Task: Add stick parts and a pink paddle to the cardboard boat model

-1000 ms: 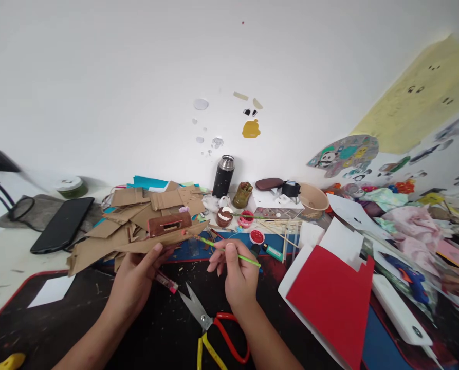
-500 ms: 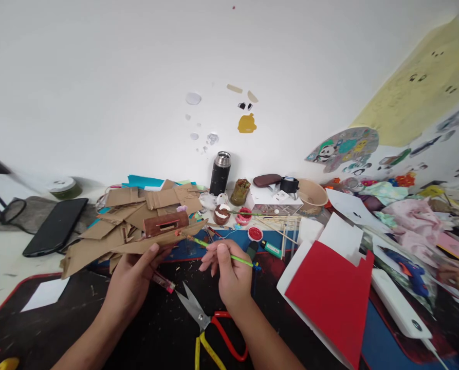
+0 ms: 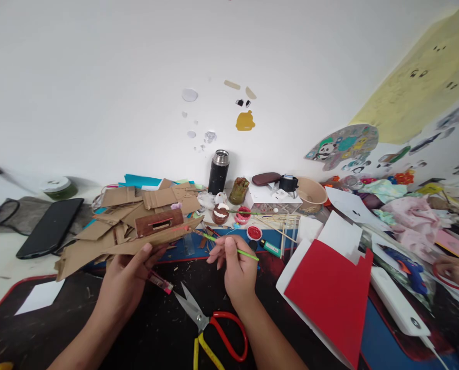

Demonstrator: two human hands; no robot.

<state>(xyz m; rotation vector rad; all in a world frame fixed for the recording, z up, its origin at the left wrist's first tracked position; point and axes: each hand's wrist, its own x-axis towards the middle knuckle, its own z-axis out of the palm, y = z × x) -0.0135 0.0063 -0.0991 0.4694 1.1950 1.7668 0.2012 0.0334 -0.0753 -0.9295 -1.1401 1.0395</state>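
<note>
A long cardboard piece [image 3: 136,244] is hovering above the black mat [image 3: 144,324] — the left hand [image 3: 127,280] is gripping its near edge, fingers closed on it. Right of it, the right hand [image 3: 235,267] is pinching a green paintbrush [image 3: 229,246], whose tip is pointing at the cardboard's right end. Scissors [image 3: 209,329] are lying below — on the mat.

A: Cardboard model [image 3: 152,234]?
B: Long flat brown piece, pointed right end, held level above the mat; brown-painted slotted box sits on top.
A: Brush [image 3: 231,247]?
B: Thin green handle, tilted, tip just beside the cardboard's point, handle end lower right.
</note>
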